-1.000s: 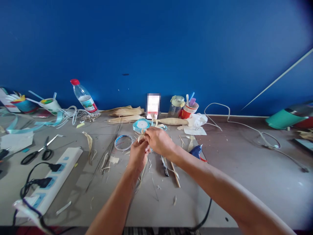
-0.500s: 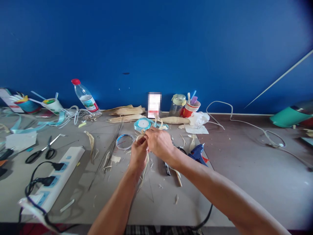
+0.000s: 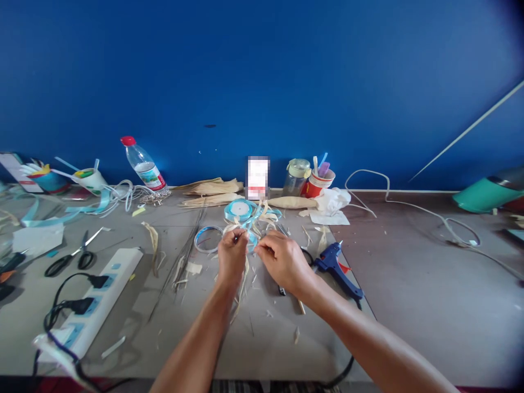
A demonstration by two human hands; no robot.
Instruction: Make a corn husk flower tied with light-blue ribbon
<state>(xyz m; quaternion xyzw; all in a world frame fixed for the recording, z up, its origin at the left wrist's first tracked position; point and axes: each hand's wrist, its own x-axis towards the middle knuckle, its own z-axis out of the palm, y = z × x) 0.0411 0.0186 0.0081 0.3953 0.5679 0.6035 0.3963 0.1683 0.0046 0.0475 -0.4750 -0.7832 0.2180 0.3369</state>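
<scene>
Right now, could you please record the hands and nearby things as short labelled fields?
Left hand: fingers pinched; anything held is too small to make out
Right hand: fingers pinched, likewise unclear
Between them: light-blue ribbon
Beyond: ribbon spool
Right side: blue glue gun
Left side: black-handled scissors, open; white power strip with two black plugs

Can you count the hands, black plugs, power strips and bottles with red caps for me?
Hands (left hand and right hand): 2
Black plugs: 2
Power strip: 1
Bottle with a red cap: 1
Total: 6
</scene>
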